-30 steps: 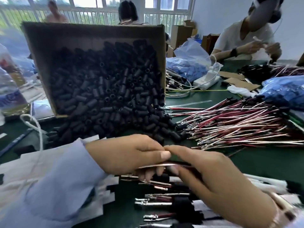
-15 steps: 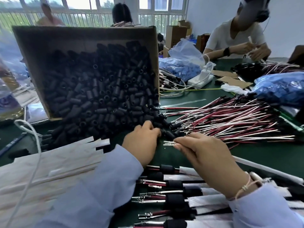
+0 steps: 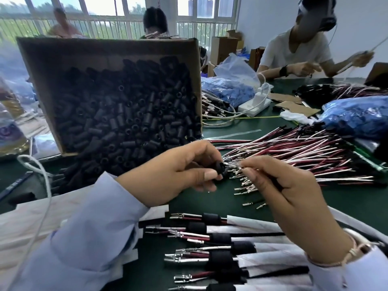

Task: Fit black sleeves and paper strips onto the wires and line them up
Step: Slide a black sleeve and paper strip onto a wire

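My left hand point(image 3: 178, 173) pinches a short black sleeve point(image 3: 220, 167) between thumb and fingers. My right hand point(image 3: 287, 198) grips a wire point(image 3: 233, 164) by its end, and the metal terminals touch the sleeve's opening. A tilted cardboard box point(image 3: 37, 66) spills a heap of black sleeves point(image 3: 130, 122) behind my left hand. A loose pile of red and white wires point(image 3: 294, 152) fans out to the right. Near the front edge several finished wires point(image 3: 210, 238) with sleeves and white paper strips lie in a row.
White paper strips point(image 3: 31, 223) lie under my left sleeve. Blue plastic bags point(image 3: 357, 114) and a white power strip point(image 3: 254, 106) sit at the back of the green table point(image 3: 210, 198). A person in white works at the far right; two others sit behind the box.
My left hand has lifted a sleeve from the heap. My right hand has risen with the wire, bringing its terminals to the sleeve. Earlier both hands were low over the finished row.
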`<action>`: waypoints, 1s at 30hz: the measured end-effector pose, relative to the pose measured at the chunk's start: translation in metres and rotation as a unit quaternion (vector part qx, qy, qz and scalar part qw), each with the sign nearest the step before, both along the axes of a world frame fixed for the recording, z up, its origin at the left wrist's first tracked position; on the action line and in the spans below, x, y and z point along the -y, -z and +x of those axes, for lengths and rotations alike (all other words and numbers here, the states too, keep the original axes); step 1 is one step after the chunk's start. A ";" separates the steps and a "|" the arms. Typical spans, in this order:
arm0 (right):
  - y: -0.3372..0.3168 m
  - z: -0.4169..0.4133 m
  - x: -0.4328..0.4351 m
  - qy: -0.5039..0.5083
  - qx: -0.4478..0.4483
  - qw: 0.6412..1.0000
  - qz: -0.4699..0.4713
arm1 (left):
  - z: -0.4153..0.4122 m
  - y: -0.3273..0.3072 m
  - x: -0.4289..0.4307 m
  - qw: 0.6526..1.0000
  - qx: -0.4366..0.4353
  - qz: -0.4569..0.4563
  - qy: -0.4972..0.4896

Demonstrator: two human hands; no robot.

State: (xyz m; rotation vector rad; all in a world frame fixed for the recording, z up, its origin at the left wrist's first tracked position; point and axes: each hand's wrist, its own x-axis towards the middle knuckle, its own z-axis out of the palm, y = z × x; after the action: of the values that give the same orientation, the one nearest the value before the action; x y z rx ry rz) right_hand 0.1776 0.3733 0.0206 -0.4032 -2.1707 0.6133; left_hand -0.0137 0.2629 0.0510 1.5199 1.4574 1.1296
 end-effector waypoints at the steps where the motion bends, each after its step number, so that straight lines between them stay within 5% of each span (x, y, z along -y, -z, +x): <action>1: -0.001 0.000 0.002 -0.012 -0.011 1.000 -0.009 | 0.002 -0.003 0.002 1.000 -0.001 0.007 0.004; 10: -0.011 0.005 0.016 -0.040 -0.088 0.995 0.002 | 0.002 -0.019 0.014 1.000 -0.019 -0.002 0.016; 18: -0.010 0.008 0.017 -0.045 -0.047 0.998 -0.007 | 0.009 -0.023 0.015 0.999 -0.028 0.002 0.022; 24: -0.008 0.004 0.015 -0.037 0.010 0.999 -0.007 | 0.007 -0.026 0.018 0.985 -0.173 -0.013 0.001; 30: -0.005 0.000 0.016 -0.065 -0.009 0.997 -0.039 | 0.006 -0.029 0.020 0.987 -0.157 -0.034 -0.003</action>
State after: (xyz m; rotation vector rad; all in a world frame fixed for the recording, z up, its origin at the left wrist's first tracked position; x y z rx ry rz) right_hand 0.1772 0.3573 0.0252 -0.2991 -2.1733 0.7732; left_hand -0.0075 0.2432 0.0797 1.7032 1.6913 0.8610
